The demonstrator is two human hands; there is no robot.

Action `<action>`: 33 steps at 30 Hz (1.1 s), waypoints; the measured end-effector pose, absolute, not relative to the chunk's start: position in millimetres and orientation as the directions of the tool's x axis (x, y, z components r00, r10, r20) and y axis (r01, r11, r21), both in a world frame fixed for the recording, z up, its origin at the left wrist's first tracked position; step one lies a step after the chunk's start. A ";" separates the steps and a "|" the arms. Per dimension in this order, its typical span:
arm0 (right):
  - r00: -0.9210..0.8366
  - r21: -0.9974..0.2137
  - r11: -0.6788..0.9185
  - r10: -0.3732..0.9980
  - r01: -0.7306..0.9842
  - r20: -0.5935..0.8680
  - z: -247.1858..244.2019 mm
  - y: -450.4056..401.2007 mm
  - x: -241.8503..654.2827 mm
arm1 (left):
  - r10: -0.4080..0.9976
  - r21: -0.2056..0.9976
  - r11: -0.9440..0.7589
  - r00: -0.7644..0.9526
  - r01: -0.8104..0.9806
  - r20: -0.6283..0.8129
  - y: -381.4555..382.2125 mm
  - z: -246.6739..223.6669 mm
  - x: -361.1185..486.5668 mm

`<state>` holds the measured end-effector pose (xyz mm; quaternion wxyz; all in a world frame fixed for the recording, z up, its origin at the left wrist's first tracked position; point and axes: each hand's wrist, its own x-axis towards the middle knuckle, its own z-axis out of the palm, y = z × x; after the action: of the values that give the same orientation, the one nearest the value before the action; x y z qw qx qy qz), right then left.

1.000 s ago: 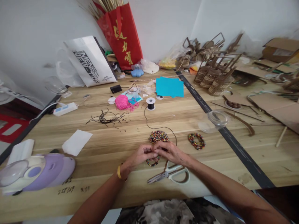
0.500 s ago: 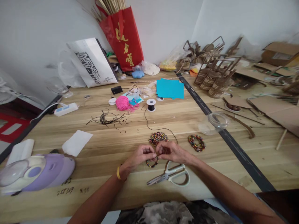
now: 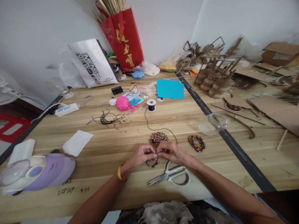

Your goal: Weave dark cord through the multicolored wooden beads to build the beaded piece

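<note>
Pinching the small multicoloured round-bead loop (image 3: pixel 152 164), both hands (image 3: pixel 156 153) meet near the wooden table's (image 3: pixel 98 168) front edge.

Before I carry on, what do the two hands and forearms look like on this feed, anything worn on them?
Both hands are bare, with no gloves. The left hand has a yellow band at its wrist. The right hand shows nothing at its wrist. No sleeves cover either forearm.

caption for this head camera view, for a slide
Two hands pinch the top of a beaded loop, with scissors lying beside and a pile of beads just beyond.
</note>
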<state>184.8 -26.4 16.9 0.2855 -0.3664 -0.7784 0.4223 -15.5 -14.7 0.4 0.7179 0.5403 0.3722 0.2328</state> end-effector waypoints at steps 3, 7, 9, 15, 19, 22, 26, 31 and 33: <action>-0.543 -0.878 0.346 0.831 0.331 0.122 15.0 -27.7 183.1 | 0.738 0.955 0.286 0.618 0.077 -0.271 -15.0 -2.5 -15.3; -0.513 -0.901 0.293 0.853 0.320 0.095 14.0 -29.2 182.1 | 0.735 0.953 0.295 0.620 0.076 -0.276 -15.6 0.5 -15.3; -0.490 -0.912 0.277 0.866 0.301 0.101 14.5 -29.2 182.6 | 0.737 0.951 0.303 0.617 0.065 -0.278 -15.7 2.3 -15.6; -0.428 -0.941 0.195 0.902 0.277 0.061 19.6 -29.7 184.8 | 0.736 0.937 0.348 0.607 0.043 -0.301 -14.5 1.1 -16.1; -0.468 -0.937 0.183 0.883 0.296 0.025 18.2 -33.5 180.4 | 0.747 0.948 0.316 0.606 0.041 -0.275 -14.0 2.9 -15.8; -0.446 -0.946 0.130 0.895 0.298 -0.017 14.1 -36.8 175.7 | 0.744 0.956 0.288 0.615 0.058 -0.262 -13.8 3.1 -15.8; -0.469 -0.983 0.013 0.880 0.183 -0.075 8.4 -38.8 172.5 | 0.751 0.970 0.234 0.620 0.069 -0.225 -13.4 -0.5 -15.9; -0.466 -0.987 -0.022 0.880 0.158 -0.094 4.4 -38.0 171.8 | 0.776 0.977 0.205 0.598 0.062 -0.200 -14.3 1.4 -14.2; -0.458 -0.988 -0.042 0.883 0.150 -0.107 3.3 -37.8 171.1 | 0.785 0.975 0.210 0.582 0.068 -0.210 -14.9 3.4 -13.4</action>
<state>171.1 -37.8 3.3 0.3109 -0.4176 -0.6183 0.5888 -13.4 -14.9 3.4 0.6822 0.5706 0.3739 0.2630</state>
